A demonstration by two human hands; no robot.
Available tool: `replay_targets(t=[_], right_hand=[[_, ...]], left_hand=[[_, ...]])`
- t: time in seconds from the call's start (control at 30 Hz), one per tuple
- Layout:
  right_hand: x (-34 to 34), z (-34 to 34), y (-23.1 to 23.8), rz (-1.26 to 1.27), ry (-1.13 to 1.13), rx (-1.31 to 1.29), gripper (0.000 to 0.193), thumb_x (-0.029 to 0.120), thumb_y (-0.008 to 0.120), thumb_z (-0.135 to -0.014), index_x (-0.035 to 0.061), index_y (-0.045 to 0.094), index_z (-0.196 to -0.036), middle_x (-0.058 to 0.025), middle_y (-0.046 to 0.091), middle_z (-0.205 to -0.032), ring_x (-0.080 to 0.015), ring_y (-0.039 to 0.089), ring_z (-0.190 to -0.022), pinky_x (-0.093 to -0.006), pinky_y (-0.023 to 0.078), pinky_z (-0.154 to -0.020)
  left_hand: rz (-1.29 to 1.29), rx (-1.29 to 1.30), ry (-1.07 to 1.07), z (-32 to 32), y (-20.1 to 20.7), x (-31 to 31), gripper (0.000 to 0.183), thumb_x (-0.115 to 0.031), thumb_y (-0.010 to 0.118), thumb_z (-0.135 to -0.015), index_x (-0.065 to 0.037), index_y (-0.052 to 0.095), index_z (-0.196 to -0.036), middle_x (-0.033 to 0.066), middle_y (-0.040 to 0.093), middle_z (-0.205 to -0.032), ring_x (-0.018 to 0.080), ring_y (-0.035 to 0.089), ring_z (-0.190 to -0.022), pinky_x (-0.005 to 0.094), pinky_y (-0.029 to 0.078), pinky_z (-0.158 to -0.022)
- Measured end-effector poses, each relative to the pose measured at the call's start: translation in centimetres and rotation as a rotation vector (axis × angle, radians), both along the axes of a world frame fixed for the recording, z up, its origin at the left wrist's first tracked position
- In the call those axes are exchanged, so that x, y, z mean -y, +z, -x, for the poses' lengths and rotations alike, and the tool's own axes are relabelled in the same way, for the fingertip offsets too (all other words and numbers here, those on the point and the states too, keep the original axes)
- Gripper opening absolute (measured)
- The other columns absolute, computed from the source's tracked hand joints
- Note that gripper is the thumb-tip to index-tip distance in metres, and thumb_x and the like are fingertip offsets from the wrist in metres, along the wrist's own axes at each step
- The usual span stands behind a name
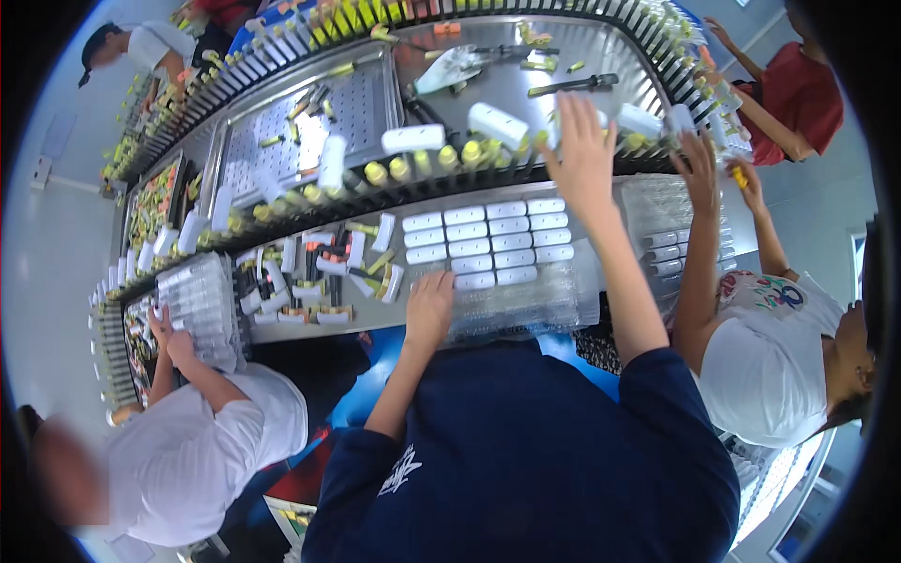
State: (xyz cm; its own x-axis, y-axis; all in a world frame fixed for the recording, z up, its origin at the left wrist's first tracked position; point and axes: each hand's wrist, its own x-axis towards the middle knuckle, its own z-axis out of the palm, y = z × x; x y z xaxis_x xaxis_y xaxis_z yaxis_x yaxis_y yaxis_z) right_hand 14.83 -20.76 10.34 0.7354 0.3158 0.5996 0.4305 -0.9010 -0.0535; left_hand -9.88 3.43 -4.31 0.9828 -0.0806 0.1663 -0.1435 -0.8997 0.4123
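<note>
A clear plastic tray (516, 305) lies in front of me, its upper part filled with rows of white oblong pieces (511, 241). My left hand (432, 305) rests at the tray's left edge, fingers loosely bent and beside the lowest row of pieces. My right hand (584, 155) reaches over the curved conveyor rack, fingers stretched and apart. Beside its fingertips, a white oblong piece (498, 125) sits on the rack's yellow-tipped holders (449, 157). Anything under the right palm is hidden.
Left of the tray is a pile of white pieces and black-and-yellow clamps (328, 263). Beyond the rack lie a perforated metal tray (310, 131), a white glove (450, 70) and black tools (572, 84). Co-workers (216, 432) stand on both sides, one's hand (699, 174) near my right arm.
</note>
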Motion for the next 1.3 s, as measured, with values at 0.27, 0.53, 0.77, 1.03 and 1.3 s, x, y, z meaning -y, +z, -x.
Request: replay_targets(t=[0.27, 0.53, 0.77, 1.03, 1.3], right_hand=[[0.6, 16.6, -10.4, -0.395, 0.223, -0.500, 0.038, 0.012, 0.074, -0.093, 0.0050, 0.065, -0.129, -0.0180, 0.064, -0.128, -0.0388, 0.058, -0.122, -0.0584, 0.043, -0.109], [1.1, 18.9, -15.3, -0.167, 0.243, -0.494, 0.036, 0.024, 0.077, -0.091, 0.0145, 0.069, -0.124, -0.0077, 0.065, -0.124, -0.0309, 0.060, -0.122, -0.0509, 0.043, -0.109], [0.9, 17.6, -15.8, 0.115, 0.223, -0.575, 0.033, 0.027, 0.076, -0.090, 0.0145, 0.069, -0.120, -0.0062, 0.063, -0.125, -0.0280, 0.060, -0.118, -0.0490, 0.047, -0.100], [0.7, 17.9, -15.6, 0.162, 0.257, -0.469, 0.029, 0.021, 0.065, -0.095, 0.0110, 0.068, -0.121, -0.0072, 0.064, -0.121, -0.0248, 0.063, -0.119, -0.0505, 0.049, -0.098], [1.5, 18.1, -9.4, -0.293, 0.178, -0.723, 0.031, 0.018, 0.063, -0.102, 0.0034, 0.059, -0.129, -0.0173, 0.073, -0.107, -0.0383, 0.071, -0.109, -0.0572, 0.050, -0.103]], left_hand=[[-0.087, -0.114, -0.012, 0.1, 1.0, -1.6, 0.038, -0.023, 0.077, -0.093, -0.006, 0.066, -0.124, 0.0123, 0.066, -0.125, 0.0343, 0.060, -0.122, 0.0473, 0.049, -0.104], [0.790, -0.065, 0.097, 0.0, 1.7, -1.3, 0.030, -0.021, 0.054, -0.114, 0.001, 0.058, -0.134, 0.0167, 0.071, -0.123, 0.0277, 0.071, -0.109, 0.0397, 0.054, -0.096], [1.158, -0.525, 0.126, -2.4, -1.4, 1.1, 0.033, -0.028, 0.048, -0.117, 0.002, 0.059, -0.120, 0.0124, 0.073, -0.094, 0.0184, 0.072, -0.069, 0.0335, 0.060, -0.064], [1.089, -0.408, 0.059, -2.4, 0.3, 2.5, 0.028, -0.027, 0.056, -0.115, 0.001, 0.059, -0.121, 0.0115, 0.072, -0.098, 0.0177, 0.071, -0.073, 0.0326, 0.062, -0.066], [1.091, -0.303, -0.026, -5.7, 5.0, 3.3, 0.023, -0.016, 0.058, -0.113, 0.001, 0.056, -0.128, 0.0135, 0.074, -0.110, 0.0150, 0.071, -0.079, 0.0306, 0.061, -0.068]])
